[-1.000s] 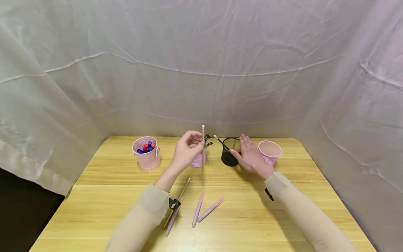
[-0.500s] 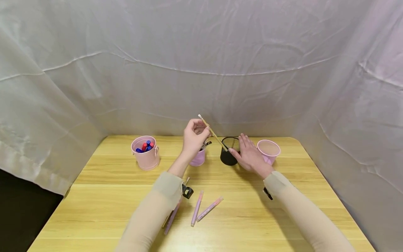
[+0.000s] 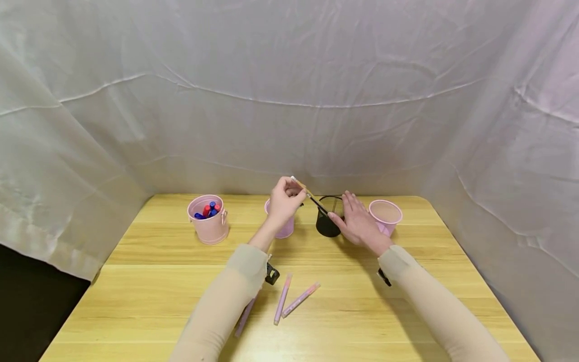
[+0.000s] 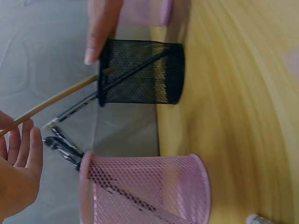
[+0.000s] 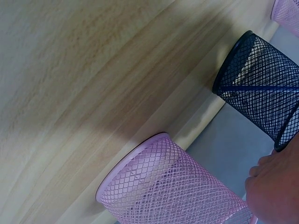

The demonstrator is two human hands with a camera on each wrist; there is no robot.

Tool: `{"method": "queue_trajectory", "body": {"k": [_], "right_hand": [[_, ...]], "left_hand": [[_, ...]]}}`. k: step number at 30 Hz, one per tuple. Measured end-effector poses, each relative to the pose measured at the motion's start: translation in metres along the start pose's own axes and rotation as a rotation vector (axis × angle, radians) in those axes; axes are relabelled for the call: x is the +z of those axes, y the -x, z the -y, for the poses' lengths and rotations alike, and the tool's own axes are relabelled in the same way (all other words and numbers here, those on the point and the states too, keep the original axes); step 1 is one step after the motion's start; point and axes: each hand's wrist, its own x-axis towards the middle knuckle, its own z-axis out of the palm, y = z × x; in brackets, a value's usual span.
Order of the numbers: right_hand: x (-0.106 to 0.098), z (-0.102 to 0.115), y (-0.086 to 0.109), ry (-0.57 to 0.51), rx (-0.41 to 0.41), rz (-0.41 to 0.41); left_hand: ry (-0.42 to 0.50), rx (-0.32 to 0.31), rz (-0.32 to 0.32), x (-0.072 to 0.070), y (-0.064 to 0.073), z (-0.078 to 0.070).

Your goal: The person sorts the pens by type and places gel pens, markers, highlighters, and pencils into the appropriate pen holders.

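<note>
Left grip: the person's left hand (image 3: 284,203) pinches a wooden pencil (image 4: 58,97) between thumb and fingers, close to the eraser end, which sticks out past the fingertips.
Wooden pencil's axis: it slants down from the left grip toward the person's right, roughly in line with the black pencil beside it.
Pencil's far end: down and right of the left grip, at the mouth of the black cup (image 3: 328,229); it looks to be just inside the rim, with most of the length outside.
Black pencil (image 4: 77,108): leans in the black cup, its upper end poking out toward the left grip, just beside the wooden pencil.
Right grip: the right hand (image 3: 359,223) holds nothing; its fingers lie straight along the right of the black cup and appear to touch the rim.
Nearer hand: the right is against the black cup; the left is apart from it, bridged by the pencil.
Other cups: a pink cup (image 3: 286,229) with dark pens (image 4: 65,151) sits just below the left grip; another pink cup (image 5: 163,186) stands just right of the right grip.
</note>
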Motion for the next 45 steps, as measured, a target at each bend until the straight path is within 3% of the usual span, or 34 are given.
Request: {"method": "queue_trajectory", "body": {"k": [9,17,22,33,45], "right_hand": [[0.0,0.001,-0.001,0.009,0.015,0.013],[0.0,0.001,-0.001,0.008,0.021,0.024],[0.0,0.0,-0.001,0.01,0.02,0.023],[0.001,0.001,-0.001,0.015,0.018,0.005],[0.002,-0.001,-0.002,0.003,0.022,0.002]], "left_hand": [[-0.127,-0.006,0.089,-0.001,0.003,0.008],[-0.34,0.028,0.136,-0.006,0.002,0.016],[-0.42,0.021,0.174,-0.008,0.003,0.019],[-0.488,0.007,0.238,-0.006,0.001,0.021],[-0.483,-0.016,0.224,-0.007,0.004,0.018]]}}
